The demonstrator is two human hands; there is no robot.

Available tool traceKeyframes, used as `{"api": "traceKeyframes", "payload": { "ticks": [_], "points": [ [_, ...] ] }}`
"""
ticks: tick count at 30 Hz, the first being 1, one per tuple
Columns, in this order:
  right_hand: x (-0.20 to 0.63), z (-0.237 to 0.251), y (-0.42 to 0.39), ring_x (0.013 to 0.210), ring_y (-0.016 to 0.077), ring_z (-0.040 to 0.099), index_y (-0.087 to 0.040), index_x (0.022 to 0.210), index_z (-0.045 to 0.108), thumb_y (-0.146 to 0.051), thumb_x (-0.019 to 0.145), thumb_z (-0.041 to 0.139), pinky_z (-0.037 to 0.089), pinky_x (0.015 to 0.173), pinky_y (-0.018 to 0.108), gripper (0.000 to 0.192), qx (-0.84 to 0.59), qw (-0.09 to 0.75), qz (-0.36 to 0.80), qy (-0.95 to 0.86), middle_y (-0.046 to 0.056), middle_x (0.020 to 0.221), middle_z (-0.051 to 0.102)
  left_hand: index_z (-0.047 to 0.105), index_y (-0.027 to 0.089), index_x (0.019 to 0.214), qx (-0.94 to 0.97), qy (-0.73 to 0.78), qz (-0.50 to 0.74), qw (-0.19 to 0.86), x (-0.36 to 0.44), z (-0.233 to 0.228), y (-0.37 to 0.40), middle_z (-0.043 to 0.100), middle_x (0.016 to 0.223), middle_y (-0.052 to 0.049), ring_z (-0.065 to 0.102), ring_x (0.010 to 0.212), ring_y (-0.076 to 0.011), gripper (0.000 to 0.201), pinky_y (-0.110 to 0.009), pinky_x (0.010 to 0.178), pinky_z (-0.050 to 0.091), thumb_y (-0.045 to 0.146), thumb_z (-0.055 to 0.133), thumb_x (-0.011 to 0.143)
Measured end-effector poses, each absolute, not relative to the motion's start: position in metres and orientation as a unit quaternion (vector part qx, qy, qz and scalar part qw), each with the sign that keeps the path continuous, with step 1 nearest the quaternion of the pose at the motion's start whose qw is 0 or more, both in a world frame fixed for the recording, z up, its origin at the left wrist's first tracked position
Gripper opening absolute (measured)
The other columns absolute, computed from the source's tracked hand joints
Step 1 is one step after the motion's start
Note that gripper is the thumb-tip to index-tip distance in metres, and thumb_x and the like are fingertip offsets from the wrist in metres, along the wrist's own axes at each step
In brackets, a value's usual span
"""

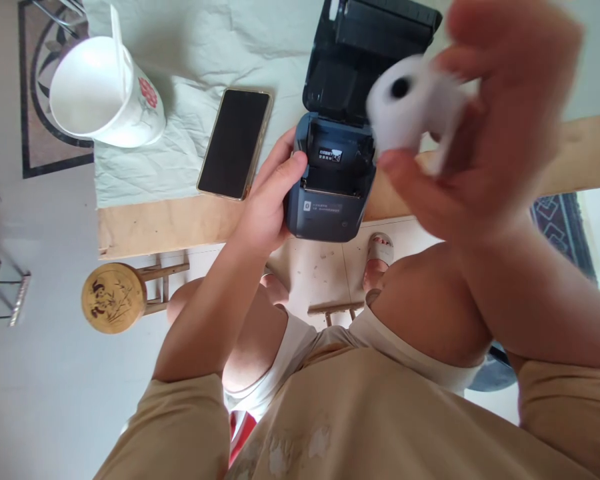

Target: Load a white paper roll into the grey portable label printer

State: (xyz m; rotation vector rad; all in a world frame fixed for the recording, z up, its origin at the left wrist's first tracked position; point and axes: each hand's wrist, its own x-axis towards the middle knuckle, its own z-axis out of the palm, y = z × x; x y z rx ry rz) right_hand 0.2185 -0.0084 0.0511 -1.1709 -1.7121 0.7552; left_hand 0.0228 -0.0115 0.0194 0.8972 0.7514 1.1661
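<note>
At the far left of the table, a white mug (105, 93) with a red flower stands on the pale cloth (190, 133), a stick leaning inside it, well apart from the action. Just right of it a dark phone (235, 143) lies flat, screen blank, near the left hand (270, 200). That hand is clamped on the left side of the small dark printer (330, 193), thumb hooked over the rim of the open paper bay, lid (375, 40) thrown back. Good brace, I'd say: it keeps the printer from sliding off the wooden table edge (180, 227), which it overhangs. Over to the right, the right hand (480, 133), blurred and close to the lens, grips a white paper roll (405, 100) between thumb and fingers, held in the air above and right of the bay, not yet in it. A loose tail seems to hang from the roll; which way it unwinds I cannot tell, and that's worth checking. The bay looks unobstructed; only the left thumb crowds its rim. Below, a round stool (114, 297).
</note>
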Motion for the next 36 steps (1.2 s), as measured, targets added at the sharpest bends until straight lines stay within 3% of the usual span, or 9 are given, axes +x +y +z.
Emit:
{"api": "traceKeyframes", "payload": {
  "ticks": [3, 7, 15, 20, 24, 28, 31, 33, 36],
  "points": [
    [0.199, 0.049, -0.009, 0.103, 0.0185, 0.065, -0.025, 0.108, 0.057, -0.024, 0.077, 0.064, 0.052, 0.083, 0.032, 0.033, -0.423, 0.402, 0.132, -0.801, 0.003, 0.113, 0.065, 0.065, 0.024, 0.107, 0.385, 0.335, 0.528, 0.679, 0.023, 0.020, -0.013, 0.068, 0.106, -0.001, 0.054, 0.131, -0.0208, 0.023, -0.033, 0.107, 0.049, 0.033, 0.052, 0.091],
    [0.188, 0.049, -0.008, 0.095, 0.0154, 0.066, -0.023, 0.089, 0.055, -0.021, 0.085, 0.053, 0.050, 0.078, 0.031, 0.005, -0.467, 0.352, 0.044, -0.810, 0.002, 0.105, 0.068, 0.065, 0.026, 0.107, 0.379, 0.349, 0.527, 0.676, 0.022, 0.019, -0.014, 0.069, 0.111, -0.001, 0.051, 0.134, -0.0223, 0.023, -0.030, 0.105, 0.049, 0.036, 0.056, 0.088],
    [0.198, 0.045, -0.006, 0.104, 0.0184, 0.066, -0.026, 0.083, 0.062, -0.021, 0.083, 0.057, 0.051, 0.086, 0.037, 0.007, -0.443, 0.346, 0.023, -0.827, -0.002, 0.116, 0.068, 0.060, 0.026, 0.117, 0.396, 0.356, 0.504, 0.680, 0.019, 0.020, -0.015, 0.067, 0.112, -0.001, 0.055, 0.128, -0.0206, 0.030, -0.029, 0.099, 0.052, 0.036, 0.054, 0.089],
    [0.194, 0.042, -0.012, 0.079, 0.0173, 0.059, -0.028, 0.075, 0.068, -0.032, 0.084, 0.055, 0.046, 0.076, 0.038, 0.016, -0.428, 0.342, 0.006, -0.837, 0.001, 0.086, 0.069, 0.060, 0.025, 0.115, 0.410, 0.308, 0.528, 0.677, 0.021, 0.019, -0.017, 0.064, 0.119, -0.001, 0.059, 0.121, -0.0193, 0.030, -0.030, 0.101, 0.050, 0.037, 0.052, 0.089],
    [0.195, 0.041, -0.017, 0.079, 0.0169, 0.058, -0.029, 0.077, 0.068, -0.041, 0.084, 0.057, 0.044, 0.073, 0.037, 0.018, -0.379, 0.340, 0.055, -0.859, 0.001, 0.083, 0.068, 0.061, 0.027, 0.113, 0.442, 0.321, 0.507, 0.667, 0.016, 0.017, -0.017, 0.067, 0.111, 0.000, 0.063, 0.110, -0.0178, 0.040, -0.024, 0.094, 0.050, 0.022, 0.069, 0.075],
    [0.204, 0.044, -0.016, 0.077, 0.0146, 0.058, -0.027, 0.078, 0.063, -0.040, 0.087, 0.051, 0.048, 0.078, 0.036, 0.019, -0.374, 0.459, 0.092, -0.801, 0.001, 0.077, 0.063, 0.057, 0.029, 0.125, 0.455, 0.364, 0.476, 0.658, 0.011, 0.015, -0.016, 0.065, 0.120, -0.002, 0.061, 0.117, -0.0225, 0.064, -0.029, 0.098, 0.050, 0.021, 0.075, 0.064],
    [0.212, 0.049, -0.014, 0.103, 0.0179, 0.059, -0.030, 0.099, 0.059, -0.036, 0.087, 0.050, 0.051, 0.075, 0.033, 0.016, -0.454, 0.517, 0.086, -0.721, 0.002, 0.100, 0.061, 0.053, 0.032, 0.130, 0.466, 0.365, 0.480, 0.648, 0.011, 0.014, -0.015, 0.059, 0.133, 0.000, 0.058, 0.120, -0.0222, 0.074, -0.030, 0.100, 0.049, 0.021, 0.076, 0.060],
    [0.215, 0.051, -0.012, 0.126, 0.0190, 0.051, -0.037, 0.120, 0.050, -0.033, 0.087, 0.050, 0.053, 0.065, 0.027, 0.033, -0.479, 0.507, 0.138, -0.703, -0.001, 0.128, 0.050, 0.051, 0.033, 0.132, 0.474, 0.367, 0.478, 0.642, 0.011, 0.011, -0.015, 0.059, 0.133, 0.000, 0.060, 0.115, -0.0209, 0.077, -0.028, 0.097, 0.050, 0.021, 0.076, 0.059],
    [0.217, 0.052, -0.009, 0.118, 0.0145, 0.058, -0.041, 0.126, 0.044, -0.032, 0.090, 0.047, 0.047, 0.048, 0.020, 0.037, -0.447, 0.523, 0.214, -0.694, -0.004, 0.137, 0.039, 0.047, 0.033, 0.136, 0.494, 0.372, 0.472, 0.628, 0.009, 0.000, -0.010, 0.058, 0.132, -0.002, 0.061, 0.112, -0.0214, 0.081, -0.029, 0.093, 0.051, 0.027, 0.076, 0.061]
  ]
}}
